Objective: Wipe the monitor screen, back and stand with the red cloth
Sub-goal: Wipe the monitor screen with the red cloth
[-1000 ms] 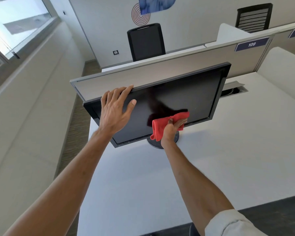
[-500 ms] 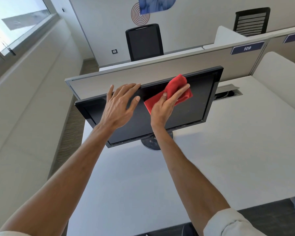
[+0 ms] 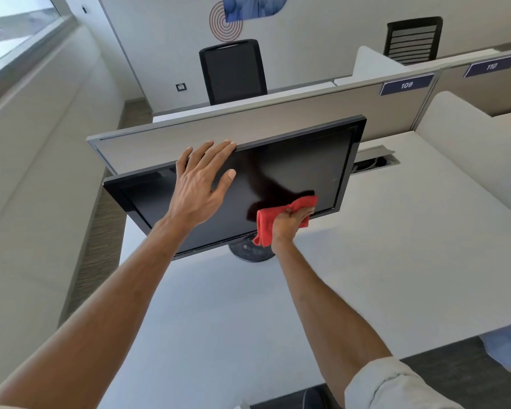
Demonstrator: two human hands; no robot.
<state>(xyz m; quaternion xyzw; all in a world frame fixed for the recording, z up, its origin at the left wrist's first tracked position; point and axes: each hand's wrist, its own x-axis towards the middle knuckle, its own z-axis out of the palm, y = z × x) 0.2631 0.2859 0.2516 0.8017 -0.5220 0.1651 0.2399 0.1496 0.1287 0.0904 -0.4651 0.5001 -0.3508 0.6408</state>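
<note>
A black monitor (image 3: 313, 169) stands on a white desk (image 3: 366, 261), its dark screen facing me and tilted back. Its round dark stand base (image 3: 245, 250) shows under the lower edge. My left hand (image 3: 199, 184) lies flat on the upper left part of the screen, fingertips reaching the top bezel. My right hand (image 3: 289, 224) grips a bunched red cloth (image 3: 281, 215) and presses it against the lower middle of the screen, near the bottom bezel. The monitor's back is hidden.
A grey partition (image 3: 248, 131) runs right behind the monitor, with a label 109 (image 3: 406, 85). A cable slot (image 3: 372, 163) sits in the desk to the right. Two black chairs (image 3: 233, 72) stand beyond the partition. A wall ledge (image 3: 42, 143) lies left.
My right hand has brought the red cloth down from the top edge of the screen to its lower edge. My left hand stays on the upper left of the screen.
</note>
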